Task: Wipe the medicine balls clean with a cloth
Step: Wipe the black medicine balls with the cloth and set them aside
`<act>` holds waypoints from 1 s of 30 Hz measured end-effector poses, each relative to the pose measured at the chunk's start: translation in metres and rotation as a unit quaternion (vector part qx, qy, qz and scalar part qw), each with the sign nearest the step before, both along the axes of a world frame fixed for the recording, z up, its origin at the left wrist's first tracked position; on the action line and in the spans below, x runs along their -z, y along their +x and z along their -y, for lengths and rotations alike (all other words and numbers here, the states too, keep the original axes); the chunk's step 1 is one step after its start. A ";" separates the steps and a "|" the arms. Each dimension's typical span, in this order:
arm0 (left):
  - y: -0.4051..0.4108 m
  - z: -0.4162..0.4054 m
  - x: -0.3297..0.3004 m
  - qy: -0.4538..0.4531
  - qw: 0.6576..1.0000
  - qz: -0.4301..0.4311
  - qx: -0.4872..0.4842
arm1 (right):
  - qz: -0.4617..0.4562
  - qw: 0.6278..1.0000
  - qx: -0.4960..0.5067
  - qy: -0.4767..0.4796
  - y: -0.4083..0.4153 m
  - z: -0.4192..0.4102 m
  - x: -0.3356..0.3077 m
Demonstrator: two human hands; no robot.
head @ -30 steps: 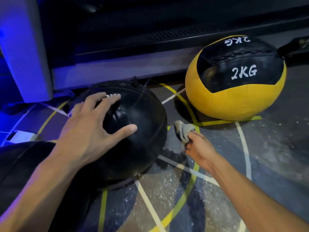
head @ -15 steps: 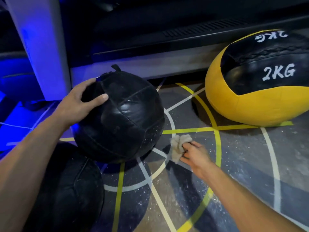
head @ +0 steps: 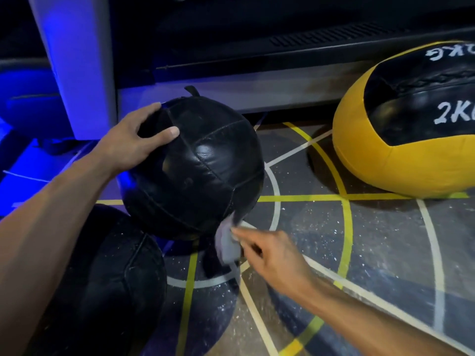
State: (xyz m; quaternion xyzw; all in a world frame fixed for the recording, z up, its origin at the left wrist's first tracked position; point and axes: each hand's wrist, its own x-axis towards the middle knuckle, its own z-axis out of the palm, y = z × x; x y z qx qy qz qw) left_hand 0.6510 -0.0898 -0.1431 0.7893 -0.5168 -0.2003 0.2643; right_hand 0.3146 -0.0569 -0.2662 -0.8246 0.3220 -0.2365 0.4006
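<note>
A black leather medicine ball (head: pixel 203 170) sits in the middle, partly propped on a second black ball (head: pixel 108 283) at the lower left. My left hand (head: pixel 128 145) grips its upper left side, thumb and fingers spread over the seams. My right hand (head: pixel 270 255) pinches a small grey cloth (head: pixel 227 242), blurred by motion, which touches the lower right edge of the black ball. A yellow and black ball marked 2KG (head: pixel 411 140) lies on the floor at the right, away from both hands.
The floor (head: pixel 385 253) is dark rubber with yellow and white painted lines and white specks. A white post (head: pixel 74 62) stands behind the ball at the left. A low dark ledge with a vent (head: pixel 282 47) runs along the back.
My left hand has tipped the black ball up and now grips its upper left. My right hand has carried the cloth left and down against the ball's lower right edge.
</note>
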 end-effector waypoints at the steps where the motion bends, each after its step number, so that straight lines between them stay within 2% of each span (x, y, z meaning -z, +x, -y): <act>1: -0.002 0.001 -0.001 -0.005 1.000 0.006 -0.001 | -0.021 1.000 0.000 0.002 -0.007 0.007 0.000; 4: -0.005 0.003 0.000 -0.006 1.000 0.003 -0.009 | 0.061 0.985 0.154 0.039 -0.014 0.048 -0.016; 6: -0.007 0.003 0.000 -0.004 1.000 0.007 -0.006 | 0.111 0.960 0.259 -0.002 -0.004 0.074 -0.032; 7: -0.009 0.005 0.000 -0.004 1.000 0.012 -0.006 | 0.126 0.951 0.281 -0.023 0.007 0.078 -0.036; 8: -0.011 0.006 0.000 -0.004 1.000 0.016 -0.008 | 0.122 0.953 0.272 -0.050 0.022 0.073 -0.038; 11: -0.018 0.009 -0.002 -0.005 1.000 0.018 -0.011 | 0.075 0.981 0.159 -0.088 0.050 0.030 -0.016; 14: -0.024 0.004 -0.002 -0.013 1.000 0.013 -0.015 | 0.028 0.991 0.063 -0.118 0.035 0.014 0.017; 17: -0.032 0.005 -0.004 -0.021 0.999 0.023 -0.024 | -0.034 0.996 -0.058 -0.059 0.016 0.005 0.031; 18: -0.036 0.007 -0.006 -0.025 0.999 0.030 -0.026 | -0.017 0.999 -0.042 0.001 0.012 0.003 0.032; 20: -0.038 0.011 -0.005 -0.026 0.998 0.043 -0.026 | 0.036 0.990 0.101 0.093 0.006 0.011 0.030; 22: -0.042 0.012 -0.004 -0.026 0.998 0.052 -0.023 | 0.073 0.951 0.272 0.126 0.002 0.027 0.030; 23: -0.043 0.013 -0.003 -0.031 0.998 0.057 -0.023 | 0.107 0.936 0.308 0.132 0.004 0.032 0.022; 25: -0.047 0.013 -0.003 -0.038 0.997 0.063 -0.031 | 0.128 0.938 0.300 0.115 0.020 0.030 0.011; 26: -0.050 0.014 -0.004 -0.041 0.997 0.066 -0.030 | 0.106 0.952 0.265 0.111 0.029 0.022 0.010; 30: -0.059 0.023 -0.007 -0.029 0.995 0.086 -0.039 | 0.087 0.978 0.061 0.181 0.036 -0.024 0.027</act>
